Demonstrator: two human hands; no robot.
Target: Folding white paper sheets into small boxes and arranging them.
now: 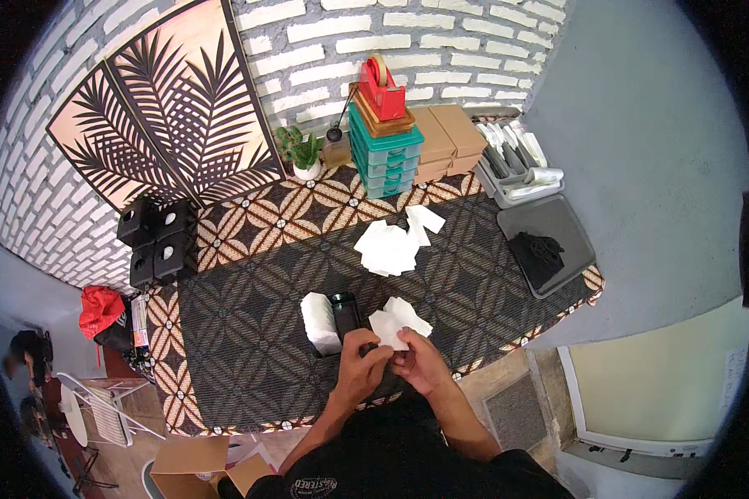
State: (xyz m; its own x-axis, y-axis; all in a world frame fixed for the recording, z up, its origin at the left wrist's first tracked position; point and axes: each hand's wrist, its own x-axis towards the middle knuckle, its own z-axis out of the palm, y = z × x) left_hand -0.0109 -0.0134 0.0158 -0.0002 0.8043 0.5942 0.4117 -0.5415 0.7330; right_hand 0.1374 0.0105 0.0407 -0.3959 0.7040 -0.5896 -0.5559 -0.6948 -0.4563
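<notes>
Paper (386, 331), thin and white, sits pinched in the fingertips of the left hand (358, 366) and right hand (421, 366), near the table's front edge. Pale lettering marks the dark shirt (366, 466) below. Just beside stand a black holder (345, 311) and a white stack (318, 323) — farther off, a loose white pile (387, 249). At right, a grey bin (508, 193) holds white and dark packets (518, 148); a grey tray (570, 229) — black cloth (535, 259).

Even, fairly bright light bleaches the white paper pile (388, 249) nearly featureless. Fisheye distortion bows the brick wall (341, 32), and black vignetting rounds the corners.
</notes>
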